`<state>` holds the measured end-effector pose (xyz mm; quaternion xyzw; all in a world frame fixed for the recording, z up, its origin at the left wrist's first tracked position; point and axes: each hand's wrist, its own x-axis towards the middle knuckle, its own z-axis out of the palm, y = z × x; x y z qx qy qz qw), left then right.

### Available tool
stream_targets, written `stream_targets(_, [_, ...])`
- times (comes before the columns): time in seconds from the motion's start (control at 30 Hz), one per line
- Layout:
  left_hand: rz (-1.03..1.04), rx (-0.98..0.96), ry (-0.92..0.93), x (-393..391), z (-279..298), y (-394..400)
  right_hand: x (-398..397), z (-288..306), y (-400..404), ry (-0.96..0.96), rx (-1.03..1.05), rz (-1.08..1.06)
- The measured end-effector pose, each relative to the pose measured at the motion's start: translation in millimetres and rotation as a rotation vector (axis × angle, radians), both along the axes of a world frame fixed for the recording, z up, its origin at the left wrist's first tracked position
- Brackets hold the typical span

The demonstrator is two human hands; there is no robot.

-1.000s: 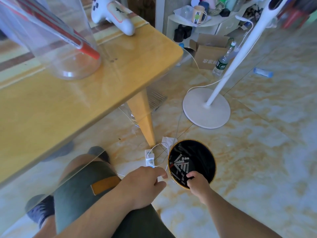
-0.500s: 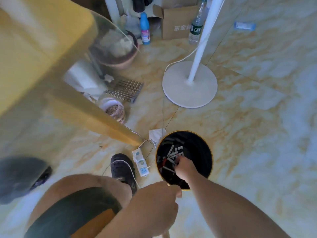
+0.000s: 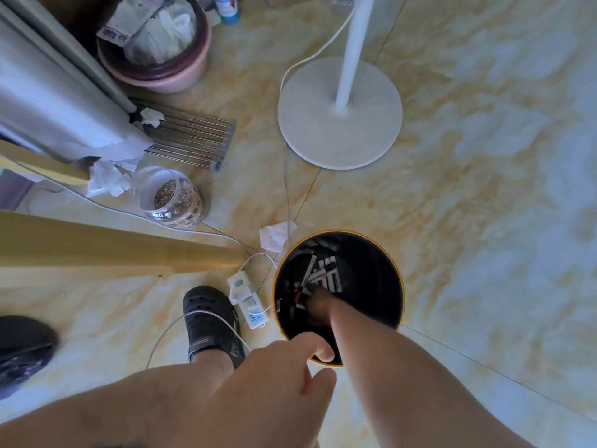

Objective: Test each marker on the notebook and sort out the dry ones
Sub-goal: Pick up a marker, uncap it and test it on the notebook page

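Deeper into the black bin (image 3: 371, 253) now, his right hand (image 3: 318, 302) reaches the markers (image 3: 324, 276), fingers hidden; left hand (image 3: 274, 376) loosely curled, so testing waits.

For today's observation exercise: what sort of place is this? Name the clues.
Probably a room in a home: a fan stand and power strip on a marble-pattern tiled floor, with a pink basin nearby.

Soft daylight washes my view, brightest on the marble floor (image 3: 484, 156) toward two o'clock, where pale bluish glare flattens the pattern. The inside of the black bin (image 3: 371, 286) stays dim, its contents murky. My left forearm (image 3: 145, 409) at seven o'clock is close and out of focus. Wide-angle distortion bends the desk leg (image 3: 113, 250) and stretches the edges. Overall slightly soft, with muted colour.
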<state>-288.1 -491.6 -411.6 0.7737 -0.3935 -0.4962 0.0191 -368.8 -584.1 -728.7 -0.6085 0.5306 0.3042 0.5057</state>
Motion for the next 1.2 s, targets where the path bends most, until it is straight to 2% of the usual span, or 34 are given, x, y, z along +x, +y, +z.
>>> stream_targets(0.07, [-0.031, 0.012, -0.005, -1, 4, -1, 0, 1, -1, -0.011, -0.026, 0.028])
stream_targets(0.13, [-0.034, 0.04, 0.011, -1, 5, 0, -5, 6, -2, 0.019, -0.065, -0.034])
stream_targets(0.23, [0.003, 0.004, 0.034, 0, 10, 4, -20, 29, -9, 0.054, -0.251, -0.048])
stream_targets(0.37, [0.084, -0.095, 0.002, 3, 18, 17, -37, 92, -27, -0.167, -0.427, -0.161])
stream_targets(0.43, [0.108, -0.137, -0.057, 6, 20, 31, -43, 141, -35, -0.296, -0.493, -0.305])
stream_targets(0.5, [0.18, -0.192, -0.096, 8, 27, 47, -50, 195, -37, -0.504, -0.366, -0.658])
stream_targets(0.57, [0.295, -0.263, -0.065, 7, 44, 62, -54, 253, -36, -0.711, -0.153, -0.9])
stream_targets(0.67, [0.409, -0.373, 0.052, 0, 84, 85, -52, 336, -21, -0.897, 0.016, -0.983])
stream_targets(0.77, [0.483, -0.513, 0.268, -10, 141, 119, -37, 414, 14, -1.095, 0.094, -0.991])
stream_targets(0.83, [0.449, -0.627, 0.332, -13, 185, 147, -23, 462, 45, -1.195, 0.084, -0.931])
stream_targets(0.9, [0.41, -0.755, 0.315, -12, 232, 178, -9, 506, 79, -1.329, 0.069, -0.821])
stream_targets(0.93, [0.393, -0.817, 0.236, -8, 251, 194, 0, 526, 96, -1.407, 0.075, -0.736])
stream_targets(1.0, [0.313, -0.924, -0.075, 7, 279, 228, 20, 561, 133, -1.577, 0.131, -0.495])
stream_targets(1.07, [0.194, -1.018, -0.386, 28, 298, 264, 46, 591, 170, -1.721, 0.203, -0.144])
stream_targets(1.13, [0.121, -1.061, -0.559, 51, 308, 295, 75, 611, 204, -1.762, 0.069, 0.242])
stream_targets(1.2, [0.12, -1.057, -0.677, 74, 310, 325, 108, 621, 231, -1.737, -0.082, 0.457])
